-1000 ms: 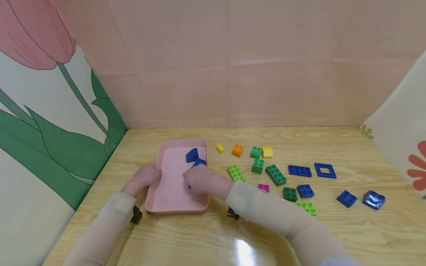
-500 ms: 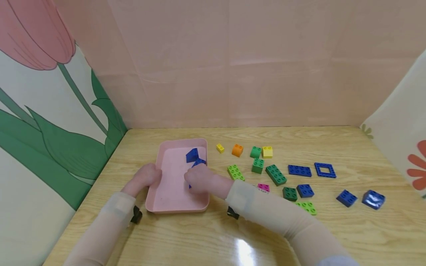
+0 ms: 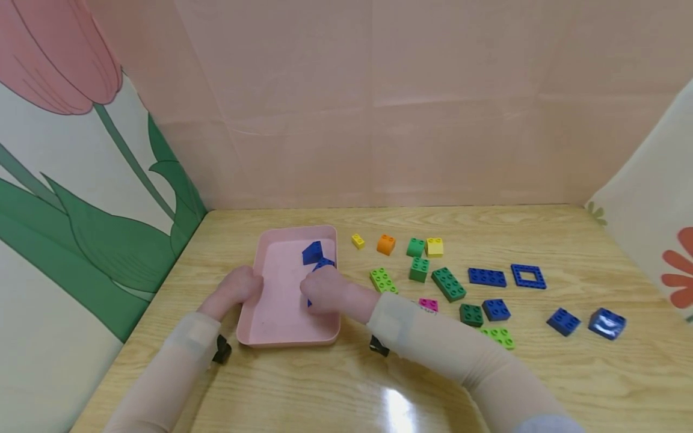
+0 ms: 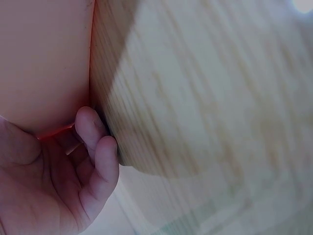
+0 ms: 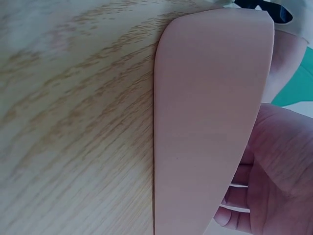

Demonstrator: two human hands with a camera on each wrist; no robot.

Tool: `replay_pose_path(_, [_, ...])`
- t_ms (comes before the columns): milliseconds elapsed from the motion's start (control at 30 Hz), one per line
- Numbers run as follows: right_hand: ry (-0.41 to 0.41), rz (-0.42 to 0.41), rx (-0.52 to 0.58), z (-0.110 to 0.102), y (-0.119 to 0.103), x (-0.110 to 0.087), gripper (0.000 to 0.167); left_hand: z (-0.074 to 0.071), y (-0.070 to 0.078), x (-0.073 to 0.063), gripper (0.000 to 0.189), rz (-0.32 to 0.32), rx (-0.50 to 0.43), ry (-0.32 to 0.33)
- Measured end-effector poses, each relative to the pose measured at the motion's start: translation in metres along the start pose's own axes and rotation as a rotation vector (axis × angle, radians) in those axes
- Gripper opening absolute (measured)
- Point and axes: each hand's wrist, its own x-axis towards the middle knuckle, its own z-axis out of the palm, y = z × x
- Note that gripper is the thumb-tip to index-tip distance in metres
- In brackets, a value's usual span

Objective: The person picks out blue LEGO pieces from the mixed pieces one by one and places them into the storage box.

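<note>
A pink tray (image 3: pixel 273 322) lies on the wooden table, left of middle. My left hand (image 3: pixel 240 285) grips its left rim; in the left wrist view the hand (image 4: pixel 54 181) has its thumb at the wall and its fingers curled below the edge. Inside the tray, my right hand (image 3: pixel 323 290) is at the right side, fingers curled down round a blue brick (image 3: pixel 310 302) that is mostly hidden. A blue sloped brick (image 3: pixel 312 253) and another blue brick (image 3: pixel 323 263) lie just beyond it. The tray wall (image 5: pixel 210 117) covers the fingertips in the right wrist view.
Right of the tray lie loose bricks: a small yellow one (image 3: pixel 358 241), an orange one (image 3: pixel 386 244), a long green one (image 3: pixel 449 284), a blue plate (image 3: pixel 487 277), a blue square frame (image 3: pixel 528 276) and several others. A pink cloth wall (image 3: pixel 373 120) stands behind the table.
My right hand has shifted very slightly to the right inside the tray. My left hand and the loose bricks stay where they were.
</note>
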Motion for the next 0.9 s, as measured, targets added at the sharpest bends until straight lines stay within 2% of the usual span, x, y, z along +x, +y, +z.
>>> replay_pose_path(300, [-0.011,0.025,-0.018,-0.002,-0.001,-0.001,0.026,-0.001,0.002,-0.003,0.026,-0.001,0.022,0.011])
replay_pose_path(600, [-0.036,0.044,0.005,-0.004,-0.003,-0.006,0.031,0.001,0.0,0.0,0.025,-0.025,0.02,0.005])
replay_pose_path(900, [0.027,0.08,0.215,-0.014,0.013,-0.029,0.031,0.001,0.001,-0.001,0.025,-0.013,0.028,0.007])
